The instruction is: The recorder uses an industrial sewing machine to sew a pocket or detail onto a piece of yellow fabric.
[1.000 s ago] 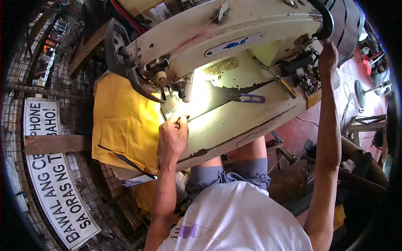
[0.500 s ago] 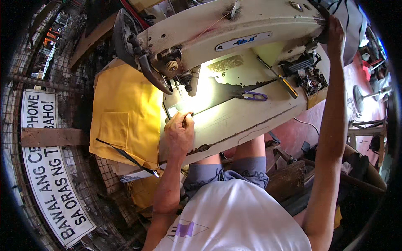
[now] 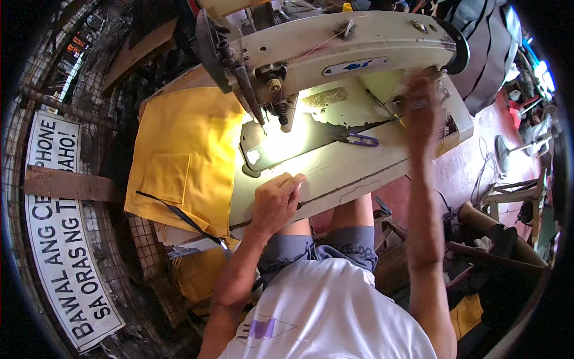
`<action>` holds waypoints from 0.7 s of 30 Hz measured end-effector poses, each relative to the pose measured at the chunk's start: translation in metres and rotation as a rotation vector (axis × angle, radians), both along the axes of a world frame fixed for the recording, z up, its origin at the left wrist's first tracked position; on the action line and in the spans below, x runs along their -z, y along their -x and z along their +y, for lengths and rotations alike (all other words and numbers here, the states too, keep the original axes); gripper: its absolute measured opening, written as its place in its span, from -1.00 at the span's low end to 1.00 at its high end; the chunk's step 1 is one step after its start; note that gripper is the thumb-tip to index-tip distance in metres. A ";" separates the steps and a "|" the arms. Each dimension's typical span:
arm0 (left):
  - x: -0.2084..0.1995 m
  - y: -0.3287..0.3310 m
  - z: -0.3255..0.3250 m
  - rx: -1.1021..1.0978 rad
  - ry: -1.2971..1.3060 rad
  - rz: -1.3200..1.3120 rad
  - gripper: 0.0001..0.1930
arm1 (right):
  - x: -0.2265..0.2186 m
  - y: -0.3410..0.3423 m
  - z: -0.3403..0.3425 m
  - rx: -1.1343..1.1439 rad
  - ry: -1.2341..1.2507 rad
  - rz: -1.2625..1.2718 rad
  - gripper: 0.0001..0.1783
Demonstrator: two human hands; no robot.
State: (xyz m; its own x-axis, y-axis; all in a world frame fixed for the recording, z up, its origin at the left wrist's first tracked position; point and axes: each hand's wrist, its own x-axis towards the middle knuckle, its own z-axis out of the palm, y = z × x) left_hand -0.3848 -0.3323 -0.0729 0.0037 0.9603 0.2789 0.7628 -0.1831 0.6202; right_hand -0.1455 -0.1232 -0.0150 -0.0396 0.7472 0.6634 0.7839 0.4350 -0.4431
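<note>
A cream industrial sewing machine [image 3: 335, 51] stands before me, its lamp lighting the needle area [image 3: 281, 122]. My left hand [image 3: 277, 200] is over the front of the sewing table [image 3: 323, 173], its fingers pinched together; anything between them is too small to make out. Smeared by motion, my right hand [image 3: 424, 102] is in front of the machine's right end, below and left of the handwheel [image 3: 460, 48]. Its fingers cannot be read. On the machine bed lie purple-handled thread snips [image 3: 362, 140]. A screwdriver [image 3: 380, 102] lies partly behind my right hand.
Yellow fabric [image 3: 200, 131] with a stitched pocket lies left of the needle, a dark zipper strip [image 3: 179, 213] across its lower part. Wire mesh and a lettered white sign [image 3: 60, 251] are at the left. A fan [image 3: 505, 152] stands at the right.
My right hand has left the handwheel, coming nearer and to the left. My left hand has drawn back from the needle area, slightly rightward. The whole view has shifted a little.
</note>
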 end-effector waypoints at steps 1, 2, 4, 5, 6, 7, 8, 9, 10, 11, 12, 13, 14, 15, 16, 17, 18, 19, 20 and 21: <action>0.001 0.000 0.000 0.004 -0.014 0.018 -0.77 | 0.020 0.034 -0.031 -0.252 0.063 0.092 -0.72; 0.002 0.000 0.001 0.013 -0.026 0.039 -0.76 | 0.040 0.068 -0.054 -0.518 0.226 0.150 -0.74; 0.003 0.001 0.001 0.031 -0.044 0.070 -0.75 | 0.070 0.127 -0.075 -0.553 0.154 0.160 -0.60; 0.004 0.002 0.001 0.024 -0.071 0.095 -0.73 | 0.077 0.146 -0.075 -0.541 0.310 0.007 -0.43; 0.004 0.003 0.001 0.032 -0.132 0.098 -0.71 | 0.081 0.162 -0.075 -0.540 0.452 0.028 -0.35; 0.005 0.004 0.000 0.035 -0.134 0.097 -0.71 | 0.082 0.176 -0.076 -0.512 0.408 0.161 -0.45; 0.005 0.004 -0.001 0.034 -0.095 0.093 -0.70 | 0.079 0.184 -0.073 -0.471 0.444 0.162 -0.52; 0.005 0.004 -0.002 0.021 -0.045 0.092 -0.69 | 0.076 0.188 -0.072 -0.487 0.451 0.186 -0.59; 0.004 0.004 -0.002 0.002 -0.030 0.107 -0.69 | 0.072 0.186 -0.070 -0.494 0.517 0.189 -0.70; 0.003 0.004 -0.003 0.009 -0.046 0.102 -0.69 | 0.069 0.180 -0.072 -0.554 0.582 0.268 -0.72; 0.001 0.004 -0.002 -0.055 -0.119 -0.016 -0.71 | 0.066 0.171 -0.073 -0.596 0.571 0.273 -0.75; -0.001 0.004 0.000 -0.123 -0.187 -0.138 -0.73 | 0.064 0.161 -0.075 -0.648 0.685 0.207 -0.77; -0.005 0.007 -0.003 -0.300 0.149 -0.321 -0.77 | 0.063 0.151 -0.081 -0.747 0.614 0.377 -0.80; -0.008 0.008 0.000 -0.469 0.308 -0.759 -0.79 | 0.062 0.142 -0.088 -0.719 0.626 0.373 -0.80; -0.012 0.014 0.005 -0.461 0.296 -0.955 -0.81 | 0.060 0.133 -0.096 -0.775 0.732 0.314 -0.82; -0.016 0.023 0.011 -0.463 0.286 -1.154 -0.81 | 0.057 0.127 -0.104 -0.867 0.786 0.287 -0.83; -0.019 0.029 0.016 -0.480 0.326 -1.145 -0.81 | 0.054 0.121 -0.116 -0.951 0.741 0.239 -0.85; -0.022 0.034 0.020 -0.391 0.374 -1.150 -0.81 | 0.052 0.119 -0.125 -1.062 0.692 0.175 -0.86; -0.023 0.035 0.021 -0.358 0.438 -1.141 -0.81 | 0.048 0.114 -0.132 -1.122 0.757 0.249 -0.87; -0.024 0.035 0.021 -0.306 0.422 -1.153 -0.81 | 0.046 0.115 -0.133 -1.071 0.775 0.261 -0.87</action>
